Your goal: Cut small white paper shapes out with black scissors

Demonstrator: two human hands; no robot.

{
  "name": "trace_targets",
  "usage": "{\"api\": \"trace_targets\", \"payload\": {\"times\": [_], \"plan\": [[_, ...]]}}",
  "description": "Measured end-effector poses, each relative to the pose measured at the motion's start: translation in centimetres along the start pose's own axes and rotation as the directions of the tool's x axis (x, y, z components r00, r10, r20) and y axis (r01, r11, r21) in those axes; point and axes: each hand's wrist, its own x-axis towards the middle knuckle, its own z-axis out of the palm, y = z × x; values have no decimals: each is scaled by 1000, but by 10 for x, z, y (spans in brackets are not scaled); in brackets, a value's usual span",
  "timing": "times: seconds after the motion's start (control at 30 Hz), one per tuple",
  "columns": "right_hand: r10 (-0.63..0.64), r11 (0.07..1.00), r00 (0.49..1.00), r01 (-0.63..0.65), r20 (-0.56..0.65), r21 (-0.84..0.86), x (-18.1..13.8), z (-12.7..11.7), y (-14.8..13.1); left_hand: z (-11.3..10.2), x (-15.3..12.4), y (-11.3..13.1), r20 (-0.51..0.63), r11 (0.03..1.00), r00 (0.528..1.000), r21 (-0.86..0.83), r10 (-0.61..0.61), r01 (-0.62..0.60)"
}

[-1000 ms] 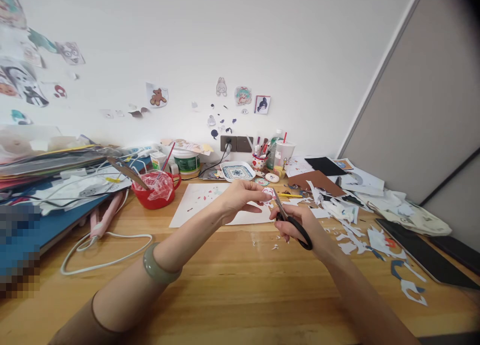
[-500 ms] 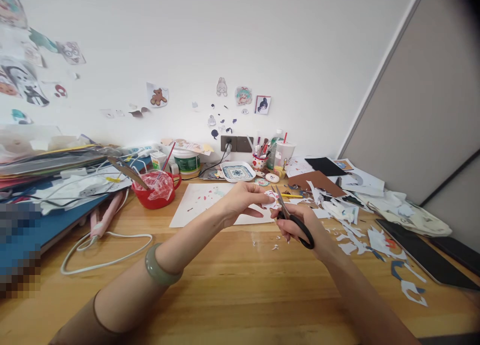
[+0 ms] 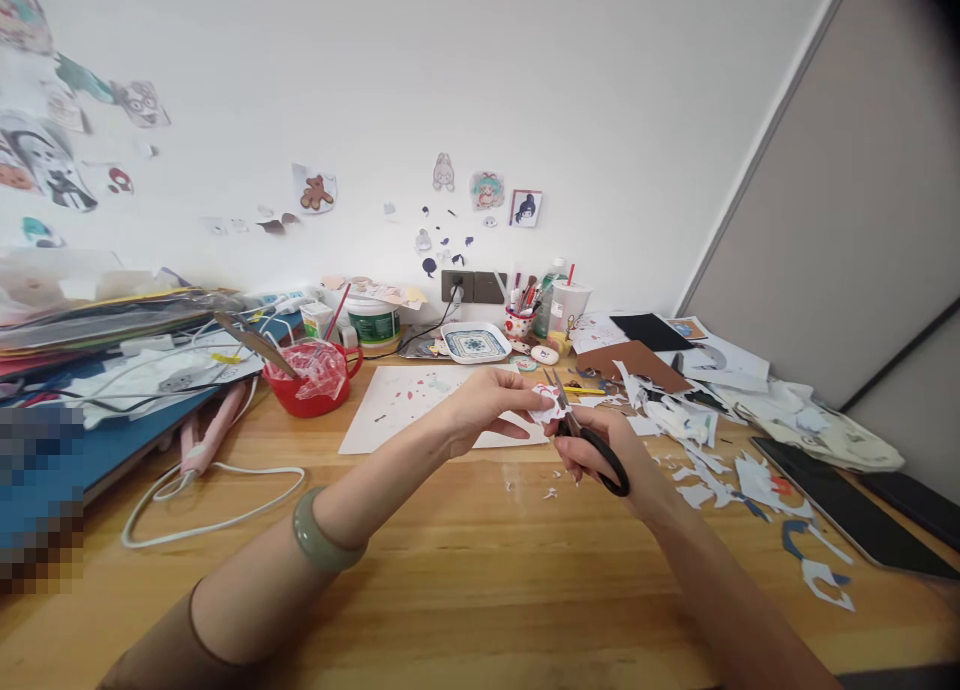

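My left hand (image 3: 484, 402) pinches a small white paper cutout (image 3: 545, 404) with red marks, held above the wooden desk (image 3: 450, 570). My right hand (image 3: 600, 445) grips black-handled scissors (image 3: 589, 440), whose blades point up and touch the cutout's right edge. A green bangle (image 3: 324, 532) sits on my left wrist. Beneath the hands lies a white sheet (image 3: 420, 400) with small coloured prints. Tiny paper snippets (image 3: 551, 492) lie on the desk just below the scissors.
A red bowl (image 3: 311, 380) with plastic wrap stands at the left, beside a white cable (image 3: 210, 500) and stacked folders (image 3: 97, 320). Paper scraps (image 3: 720, 460) and a dark tablet (image 3: 847, 510) cover the right. A patterned dish (image 3: 474, 344), cups and a pen holder (image 3: 519, 320) line the wall.
The cutout has been turned a little between my left fingers, and the scissors have shifted slightly right and down along its edge. The arms stay in place.
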Motion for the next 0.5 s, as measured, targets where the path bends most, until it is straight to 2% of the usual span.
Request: {"api": "trace_targets", "payload": {"times": [0.23, 0.5], "plan": [[67, 998, 997, -67, -46, 6, -1, 4, -10, -2, 0, 1, -25, 1000, 1000, -1, 2, -2], [79, 997, 996, -78, -42, 24, -1, 3, -8, -4, 0, 4, -52, 1000, 999, -11, -4, 3]]}}
